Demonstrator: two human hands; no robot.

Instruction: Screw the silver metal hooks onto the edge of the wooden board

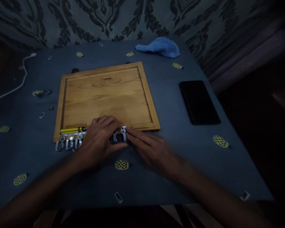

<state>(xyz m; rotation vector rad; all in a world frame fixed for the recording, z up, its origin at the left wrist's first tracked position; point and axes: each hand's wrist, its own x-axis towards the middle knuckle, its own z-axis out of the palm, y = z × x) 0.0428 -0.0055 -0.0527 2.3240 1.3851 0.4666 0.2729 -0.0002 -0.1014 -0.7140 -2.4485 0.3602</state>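
Note:
A framed wooden board (106, 98) lies on the cloth-covered table. Along its near edge runs a metal hook rail (71, 138) with several silver hooks. My left hand (101, 134) is closed over the rail's middle, fingers on the board side and thumb along the near side. Beside it, my right hand (150, 147) pinches the right end of the rail, at the last hook (123, 131). A yellow and black screwdriver (72, 130) rests on the board's frame behind the rail; my left hand hides its tip.
A blue cloth (160, 47) lies at the back, and a black phone-like slab (199, 102) at the right. On the left are a white cable (23, 74), a loose dark metal piece (46, 93) and a small screw-like part (51, 108). A patterned curtain (104, 19) hangs behind the table.

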